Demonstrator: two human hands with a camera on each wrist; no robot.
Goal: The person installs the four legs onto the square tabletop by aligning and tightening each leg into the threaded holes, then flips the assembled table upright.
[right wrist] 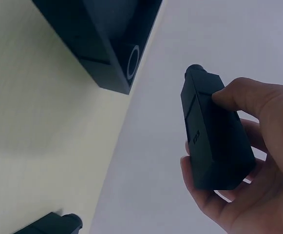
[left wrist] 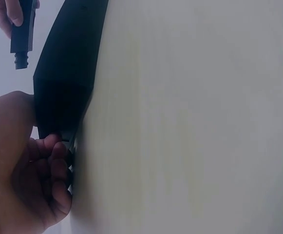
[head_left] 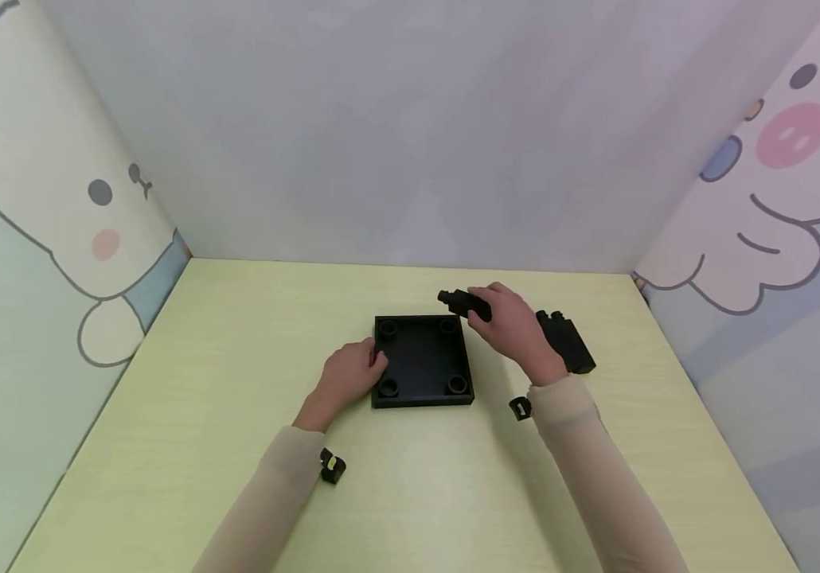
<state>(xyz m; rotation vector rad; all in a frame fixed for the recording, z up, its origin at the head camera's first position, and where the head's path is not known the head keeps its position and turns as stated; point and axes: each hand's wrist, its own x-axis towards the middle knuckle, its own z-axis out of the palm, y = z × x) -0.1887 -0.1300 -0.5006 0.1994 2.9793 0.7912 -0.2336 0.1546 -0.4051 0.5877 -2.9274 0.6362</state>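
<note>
A black square tabletop panel (head_left: 420,358) lies underside up, with a raised rim and a round socket in each corner. My left hand (head_left: 349,372) grips its left side, the thumb over the rim; in the left wrist view the fingers (left wrist: 59,170) curl at its lower edge. My right hand (head_left: 513,322) holds a black table leg (head_left: 462,302) in the air by the panel's far right corner. Its narrow plug end points left, apart from the socket. The right wrist view shows thumb and fingers round the leg (right wrist: 216,131), which has small markings on one face.
More black legs (head_left: 568,342) lie side by side on the pale yellow table (head_left: 224,358), right of the panel and partly behind my right wrist. A grey-white wall (head_left: 396,159) stands along the back edge, with cartoon-printed panels at both sides.
</note>
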